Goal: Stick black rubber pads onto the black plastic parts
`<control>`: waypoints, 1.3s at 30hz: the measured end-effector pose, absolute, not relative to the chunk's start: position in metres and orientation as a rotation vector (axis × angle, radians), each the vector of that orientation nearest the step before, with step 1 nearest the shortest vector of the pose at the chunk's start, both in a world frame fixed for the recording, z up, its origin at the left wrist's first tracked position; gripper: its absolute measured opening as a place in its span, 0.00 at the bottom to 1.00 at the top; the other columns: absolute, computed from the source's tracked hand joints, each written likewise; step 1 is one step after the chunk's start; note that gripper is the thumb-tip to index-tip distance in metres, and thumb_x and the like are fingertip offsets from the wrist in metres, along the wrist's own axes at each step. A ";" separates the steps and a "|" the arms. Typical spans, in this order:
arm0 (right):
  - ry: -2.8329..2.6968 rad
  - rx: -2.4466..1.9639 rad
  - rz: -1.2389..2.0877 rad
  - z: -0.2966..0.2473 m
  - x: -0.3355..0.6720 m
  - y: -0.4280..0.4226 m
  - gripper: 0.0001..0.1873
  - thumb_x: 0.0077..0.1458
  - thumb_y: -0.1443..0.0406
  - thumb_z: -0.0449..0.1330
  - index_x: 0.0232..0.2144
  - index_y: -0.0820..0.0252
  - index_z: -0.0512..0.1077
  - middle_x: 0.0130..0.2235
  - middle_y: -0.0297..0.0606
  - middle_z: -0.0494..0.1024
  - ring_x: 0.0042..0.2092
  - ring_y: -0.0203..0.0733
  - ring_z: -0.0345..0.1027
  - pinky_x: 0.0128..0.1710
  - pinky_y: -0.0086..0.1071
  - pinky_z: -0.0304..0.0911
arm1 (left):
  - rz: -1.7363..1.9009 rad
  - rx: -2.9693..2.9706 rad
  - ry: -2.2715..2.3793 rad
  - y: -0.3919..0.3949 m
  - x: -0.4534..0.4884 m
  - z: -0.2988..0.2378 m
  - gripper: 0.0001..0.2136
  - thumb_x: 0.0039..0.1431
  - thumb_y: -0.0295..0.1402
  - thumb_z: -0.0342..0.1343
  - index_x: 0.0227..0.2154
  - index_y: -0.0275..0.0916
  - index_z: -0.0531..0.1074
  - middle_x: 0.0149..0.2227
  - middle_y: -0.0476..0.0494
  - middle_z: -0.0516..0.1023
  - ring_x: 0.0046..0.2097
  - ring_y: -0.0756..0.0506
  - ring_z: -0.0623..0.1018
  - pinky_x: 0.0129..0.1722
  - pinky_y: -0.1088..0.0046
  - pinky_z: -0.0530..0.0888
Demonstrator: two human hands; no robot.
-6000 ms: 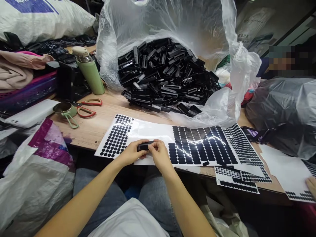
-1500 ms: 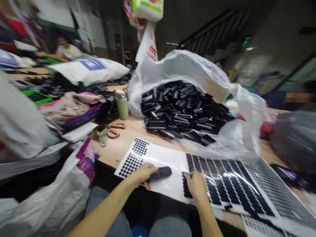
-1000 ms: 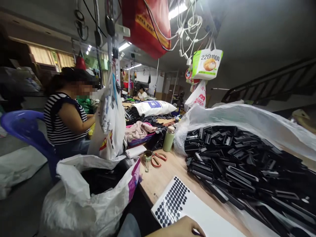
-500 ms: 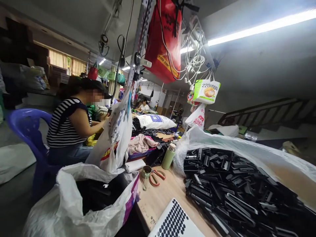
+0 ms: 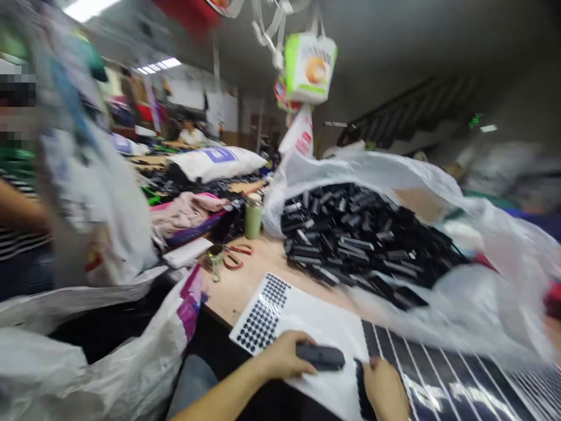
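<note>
My left hand (image 5: 286,355) is closed around one end of a dark grey, elongated plastic piece (image 5: 324,357), held over a white sheet (image 5: 307,313). Rows of round black stickers (image 5: 259,321) cover the sheet's left part. At the sheet's right side, my right hand (image 5: 386,387) is curled, fingers closed at a black strip with a scalloped edge (image 5: 363,389); its fingertips are partly hidden. Dark glossy sheets with pale lines (image 5: 442,374) lie right of that hand. Behind the white sheet, a heap of black plastic pieces (image 5: 350,234) fills an open clear plastic bag (image 5: 407,166).
Red-handled scissors (image 5: 236,255), a small metal cup (image 5: 214,257) and a green bottle (image 5: 253,217) stand or lie on the wooden table (image 5: 232,292). An open white sack (image 5: 131,356) is at lower left. A co-worker's arm (image 5: 21,204) shows at far left. Bags hang above.
The view has swung right and downward. Both my hands have come into view, the left with the dark grey piece, and more of the sticker sheet shows.
</note>
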State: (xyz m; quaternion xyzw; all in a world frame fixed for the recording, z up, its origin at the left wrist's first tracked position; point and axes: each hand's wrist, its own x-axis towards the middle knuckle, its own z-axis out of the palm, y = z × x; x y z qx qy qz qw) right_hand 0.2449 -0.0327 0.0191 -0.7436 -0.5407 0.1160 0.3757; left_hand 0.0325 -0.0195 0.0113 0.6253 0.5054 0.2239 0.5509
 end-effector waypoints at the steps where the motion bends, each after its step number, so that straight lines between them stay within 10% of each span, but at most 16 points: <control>1: -1.339 -2.015 0.315 0.014 0.251 -0.039 0.07 0.53 0.65 0.55 0.26 0.57 0.71 0.31 0.42 0.73 0.35 0.45 0.69 0.34 0.39 0.62 | 0.497 1.480 1.155 -0.018 0.032 0.014 0.24 0.33 0.32 0.62 0.41 0.39 0.74 0.32 0.48 0.72 0.27 0.46 0.72 0.25 0.70 0.70; 10: -1.186 -2.034 0.582 0.039 0.248 -0.059 0.11 0.52 0.57 0.51 0.28 0.59 0.66 0.29 0.38 0.71 0.31 0.41 0.64 0.34 0.34 0.58 | 0.408 1.622 0.989 0.004 0.033 0.006 0.23 0.44 0.34 0.59 0.47 0.38 0.70 0.39 0.44 0.75 0.34 0.45 0.74 0.35 0.70 0.71; 22: -1.505 -2.263 0.130 0.010 0.220 -0.052 0.09 0.55 0.73 0.45 0.29 0.60 0.64 0.35 0.47 0.67 0.38 0.47 0.61 0.40 0.40 0.58 | 0.518 1.858 1.188 0.013 0.002 0.032 0.21 0.49 0.40 0.57 0.48 0.43 0.71 0.44 0.44 0.75 0.46 0.41 0.73 0.46 0.66 0.69; 39: -1.205 -1.737 0.933 0.045 0.206 -0.060 0.09 0.53 0.60 0.53 0.25 0.59 0.66 0.46 0.40 0.70 0.45 0.42 0.65 0.42 0.35 0.60 | 0.505 1.587 1.092 0.012 0.021 0.008 0.25 0.44 0.39 0.60 0.47 0.38 0.68 0.42 0.42 0.76 0.41 0.41 0.76 0.42 0.63 0.72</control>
